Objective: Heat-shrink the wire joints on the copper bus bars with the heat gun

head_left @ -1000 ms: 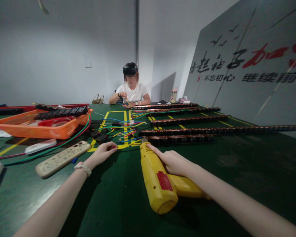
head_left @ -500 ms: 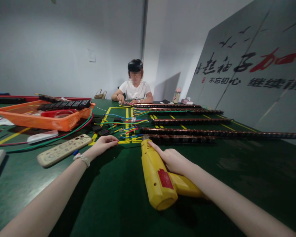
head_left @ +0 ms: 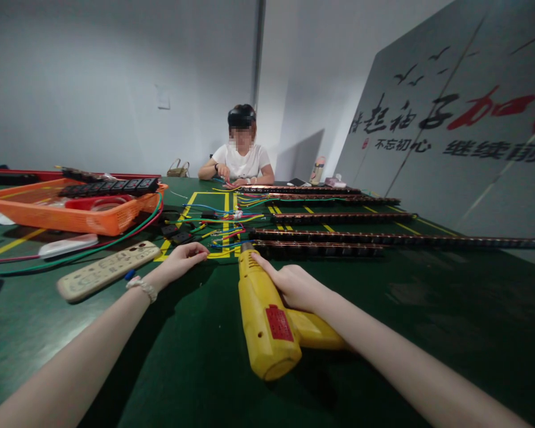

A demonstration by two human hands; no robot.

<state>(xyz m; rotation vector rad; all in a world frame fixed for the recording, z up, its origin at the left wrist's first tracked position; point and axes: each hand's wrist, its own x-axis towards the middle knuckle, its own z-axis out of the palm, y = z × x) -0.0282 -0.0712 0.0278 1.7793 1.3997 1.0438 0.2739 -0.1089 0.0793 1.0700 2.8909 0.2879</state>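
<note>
My right hand [head_left: 296, 285] is wrapped round the yellow heat gun [head_left: 267, 321], whose metal nozzle points forward at the wire ends of the nearest black strips. My left hand [head_left: 185, 261] rests low over the table, thumb and fingers pinched at the end of a thin yellow wire [head_left: 220, 255]. Coloured wires [head_left: 225, 244] run from there to the left ends of the long black strips [head_left: 321, 249], close to the nozzle. Black connectors [head_left: 176, 235] lie just beyond my left hand.
A cream remote-like strip [head_left: 109, 270] and a white device [head_left: 69, 245] lie left of my left hand. Behind them stands an orange basket [head_left: 116, 220] holding black parts. Across the green table [head_left: 182, 368] sits a person [head_left: 243, 157], hands on wires.
The heat gun in my right hand has moved left, nearer my left hand. The whole view has shifted slightly, and the person opposite has raised one hand a little.
</note>
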